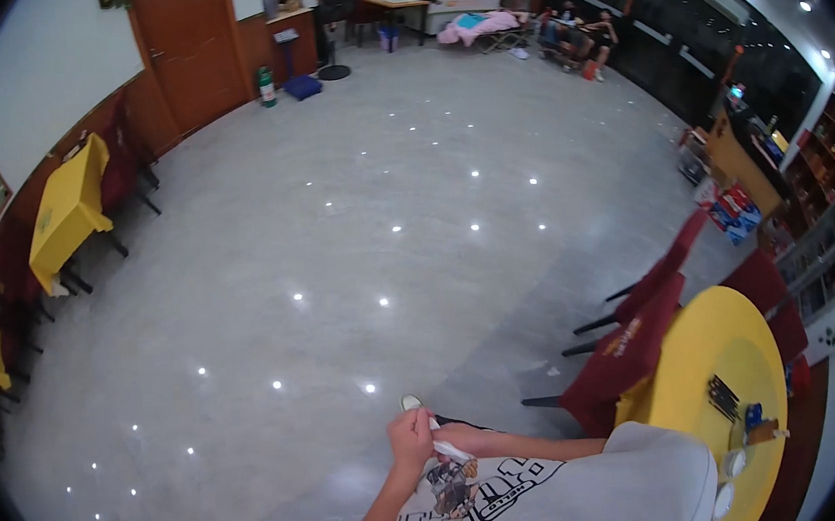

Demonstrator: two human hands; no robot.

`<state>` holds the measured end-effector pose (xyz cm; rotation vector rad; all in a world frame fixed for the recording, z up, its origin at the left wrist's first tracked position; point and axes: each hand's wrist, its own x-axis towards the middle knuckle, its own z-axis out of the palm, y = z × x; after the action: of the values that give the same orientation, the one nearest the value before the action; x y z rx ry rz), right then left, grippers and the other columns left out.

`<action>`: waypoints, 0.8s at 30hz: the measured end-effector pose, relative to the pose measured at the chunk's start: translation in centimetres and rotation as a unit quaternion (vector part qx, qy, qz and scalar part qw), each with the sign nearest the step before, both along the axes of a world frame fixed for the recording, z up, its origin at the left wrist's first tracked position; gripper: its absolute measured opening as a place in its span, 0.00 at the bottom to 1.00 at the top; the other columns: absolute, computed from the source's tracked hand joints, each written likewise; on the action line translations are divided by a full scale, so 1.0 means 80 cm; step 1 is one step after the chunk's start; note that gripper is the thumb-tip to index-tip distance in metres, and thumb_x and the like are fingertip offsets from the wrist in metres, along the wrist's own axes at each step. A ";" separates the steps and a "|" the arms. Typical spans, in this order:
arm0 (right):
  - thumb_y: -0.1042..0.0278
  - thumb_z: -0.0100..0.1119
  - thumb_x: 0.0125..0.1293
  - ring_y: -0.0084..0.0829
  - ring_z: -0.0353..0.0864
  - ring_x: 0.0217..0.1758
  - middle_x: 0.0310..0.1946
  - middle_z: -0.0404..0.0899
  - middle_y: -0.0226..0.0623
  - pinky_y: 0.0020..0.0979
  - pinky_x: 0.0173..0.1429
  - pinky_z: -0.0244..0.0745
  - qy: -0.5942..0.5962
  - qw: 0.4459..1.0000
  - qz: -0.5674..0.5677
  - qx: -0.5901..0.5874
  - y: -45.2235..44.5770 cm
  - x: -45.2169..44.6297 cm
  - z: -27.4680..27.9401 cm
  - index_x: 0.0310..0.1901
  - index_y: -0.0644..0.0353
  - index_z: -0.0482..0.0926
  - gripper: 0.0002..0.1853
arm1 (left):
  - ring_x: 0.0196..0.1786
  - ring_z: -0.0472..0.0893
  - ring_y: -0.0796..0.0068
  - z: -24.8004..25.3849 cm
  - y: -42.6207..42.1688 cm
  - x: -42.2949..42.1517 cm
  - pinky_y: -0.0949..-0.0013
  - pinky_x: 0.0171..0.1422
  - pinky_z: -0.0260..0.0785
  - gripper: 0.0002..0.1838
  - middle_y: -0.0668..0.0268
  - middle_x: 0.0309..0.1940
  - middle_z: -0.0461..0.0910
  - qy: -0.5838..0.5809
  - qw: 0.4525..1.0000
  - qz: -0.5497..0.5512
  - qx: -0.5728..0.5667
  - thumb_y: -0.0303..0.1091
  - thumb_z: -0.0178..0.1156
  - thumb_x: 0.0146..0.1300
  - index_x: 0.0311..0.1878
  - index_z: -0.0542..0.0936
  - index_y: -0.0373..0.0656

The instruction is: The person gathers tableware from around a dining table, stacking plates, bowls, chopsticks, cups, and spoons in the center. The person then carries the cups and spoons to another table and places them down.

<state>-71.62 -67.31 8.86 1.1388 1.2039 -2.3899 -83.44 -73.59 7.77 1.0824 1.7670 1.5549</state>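
My left hand (411, 436) is closed in a fist in front of my shirt, low in the view. Beside it, my right hand (463, 441) reaches in from the right, its fingers partly hidden behind the left hand. A thin, crumpled white piece (449, 450), like tissue or cloth, shows between the hands. Both hands appear closed on it; its exact kind is too small to make out. Just beyond the left hand, the tip of a light shoe (411, 402) shows on the floor.
To my right is a round yellow-covered table (684, 365) with dark sticks (722, 397) and small dishes. Red-covered chairs (628, 361) surround it. Yellow tables (71, 208) line the left wall. A fan (335, 27), a wooden door (189, 56) and several people (602, 37) are far back.
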 end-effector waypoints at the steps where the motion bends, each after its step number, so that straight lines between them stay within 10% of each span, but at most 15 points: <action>1: 0.48 0.45 0.68 0.20 0.74 0.24 0.25 0.76 0.29 0.22 0.29 0.68 0.024 0.999 0.041 0.014 0.005 -0.029 -0.006 0.33 0.57 0.76 0.20 | 0.20 0.77 0.72 -0.006 -0.002 -0.026 0.70 0.26 0.66 0.12 0.58 0.16 0.76 0.022 0.999 0.048 0.000 0.31 0.52 0.62 0.26 0.80 0.36; 24: 0.47 0.46 0.68 0.15 0.63 0.16 0.18 0.66 0.23 0.20 0.18 0.56 0.040 0.920 0.389 -0.035 0.046 -0.777 -0.031 0.29 0.54 0.71 0.19 | 0.22 0.73 0.78 -0.037 -0.039 -0.672 0.72 0.26 0.63 0.15 0.63 0.15 0.75 -0.025 0.881 0.467 -0.072 0.32 0.50 0.64 0.26 0.79 0.35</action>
<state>-133.77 -63.60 6.40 0.4031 1.2653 -1.8421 -137.16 -76.68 4.82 0.0427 2.4925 1.8628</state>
